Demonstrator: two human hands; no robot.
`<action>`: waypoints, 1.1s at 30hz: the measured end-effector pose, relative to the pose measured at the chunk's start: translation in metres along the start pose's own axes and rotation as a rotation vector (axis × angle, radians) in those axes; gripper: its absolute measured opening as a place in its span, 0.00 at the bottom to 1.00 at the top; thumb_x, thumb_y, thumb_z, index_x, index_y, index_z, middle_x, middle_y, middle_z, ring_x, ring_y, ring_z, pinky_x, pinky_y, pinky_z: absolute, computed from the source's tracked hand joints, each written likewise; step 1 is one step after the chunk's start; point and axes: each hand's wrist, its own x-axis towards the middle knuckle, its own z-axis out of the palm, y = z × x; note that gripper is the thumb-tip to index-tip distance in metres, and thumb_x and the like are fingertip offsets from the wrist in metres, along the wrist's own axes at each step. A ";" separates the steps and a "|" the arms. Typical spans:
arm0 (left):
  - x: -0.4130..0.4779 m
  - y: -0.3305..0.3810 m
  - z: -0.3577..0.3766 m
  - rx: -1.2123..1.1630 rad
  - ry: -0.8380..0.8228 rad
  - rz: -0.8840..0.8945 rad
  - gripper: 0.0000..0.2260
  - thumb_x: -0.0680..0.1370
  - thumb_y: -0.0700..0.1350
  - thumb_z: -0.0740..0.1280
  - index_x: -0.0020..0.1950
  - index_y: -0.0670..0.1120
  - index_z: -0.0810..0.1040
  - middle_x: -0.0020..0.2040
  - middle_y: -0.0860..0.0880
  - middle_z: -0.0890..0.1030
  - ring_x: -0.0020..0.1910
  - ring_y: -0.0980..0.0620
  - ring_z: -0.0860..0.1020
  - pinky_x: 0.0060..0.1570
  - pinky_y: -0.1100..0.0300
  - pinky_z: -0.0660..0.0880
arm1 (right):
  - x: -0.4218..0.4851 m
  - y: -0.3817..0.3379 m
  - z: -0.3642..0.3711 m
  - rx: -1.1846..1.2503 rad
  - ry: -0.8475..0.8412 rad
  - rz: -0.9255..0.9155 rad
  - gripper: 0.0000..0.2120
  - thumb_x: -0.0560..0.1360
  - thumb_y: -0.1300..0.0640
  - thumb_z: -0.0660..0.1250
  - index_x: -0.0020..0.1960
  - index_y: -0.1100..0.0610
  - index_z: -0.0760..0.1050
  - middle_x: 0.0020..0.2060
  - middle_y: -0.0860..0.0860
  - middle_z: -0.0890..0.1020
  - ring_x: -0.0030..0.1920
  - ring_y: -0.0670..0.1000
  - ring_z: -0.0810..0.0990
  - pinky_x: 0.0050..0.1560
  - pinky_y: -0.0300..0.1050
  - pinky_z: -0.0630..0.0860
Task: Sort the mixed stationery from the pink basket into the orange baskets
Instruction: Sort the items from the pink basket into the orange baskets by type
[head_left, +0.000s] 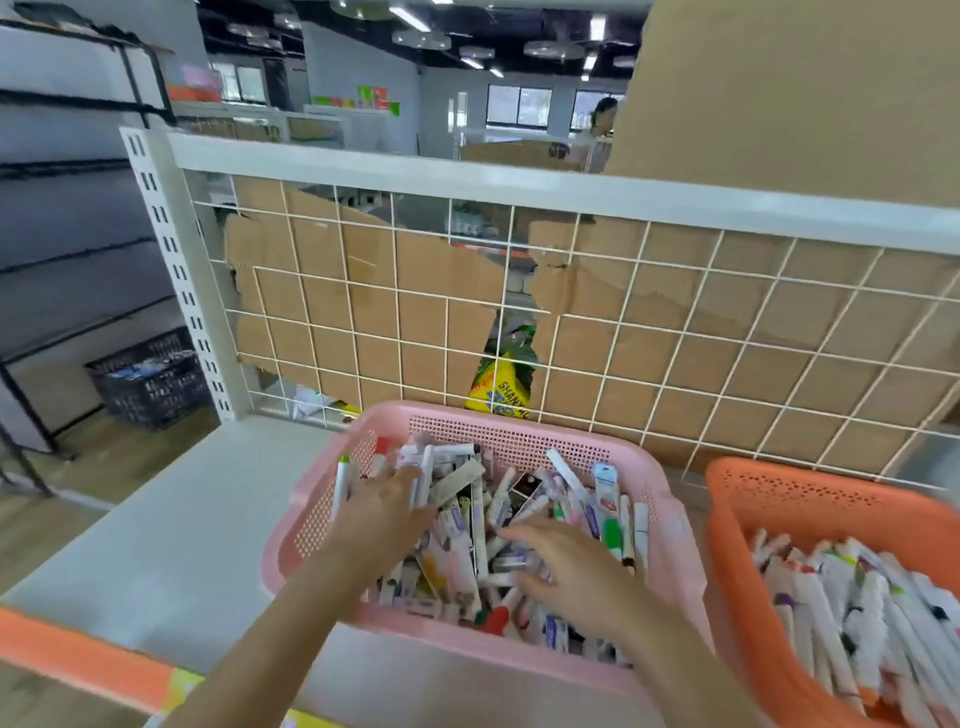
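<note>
The pink basket (311, 519) stands on the white shelf in front of me, filled with a jumble of mixed stationery (566, 514): several white marker pens, tubes and small packets. Both hands are inside it. My left hand (382, 512) lies palm down on the pile at the basket's left side, fingers spread over the pens. My right hand (566, 571) hovers low over the middle of the pile, fingers apart and blurred. Neither hand visibly holds anything. An orange basket (769, 499) at the right holds several white marker pens (852, 608) laid side by side.
A white wire grid panel (623, 312) backed with cardboard rises right behind the baskets. An orange edge (78, 654) runs along the shelf front at lower left. A dark crate (150, 379) sits on the floor at left. A person stands far back in the room.
</note>
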 end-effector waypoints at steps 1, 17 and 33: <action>0.006 0.000 0.002 -0.017 0.001 -0.002 0.28 0.79 0.50 0.62 0.76 0.52 0.53 0.72 0.45 0.65 0.65 0.44 0.71 0.68 0.48 0.64 | 0.002 0.001 0.001 -0.024 -0.015 0.003 0.23 0.79 0.52 0.61 0.73 0.49 0.62 0.72 0.46 0.65 0.69 0.44 0.65 0.70 0.41 0.60; 0.030 -0.003 0.011 -0.215 0.070 -0.035 0.25 0.79 0.51 0.61 0.72 0.45 0.59 0.63 0.42 0.73 0.58 0.42 0.74 0.54 0.47 0.73 | 0.028 -0.009 0.000 -0.322 -0.053 -0.039 0.10 0.76 0.55 0.65 0.56 0.57 0.75 0.49 0.50 0.74 0.52 0.50 0.70 0.49 0.42 0.61; 0.031 -0.005 0.007 -0.471 0.218 -0.062 0.17 0.80 0.38 0.56 0.69 0.43 0.60 0.29 0.47 0.72 0.25 0.50 0.72 0.22 0.61 0.63 | 0.001 0.024 -0.033 -0.183 0.286 0.005 0.09 0.73 0.66 0.66 0.43 0.52 0.77 0.40 0.45 0.81 0.44 0.45 0.75 0.42 0.36 0.66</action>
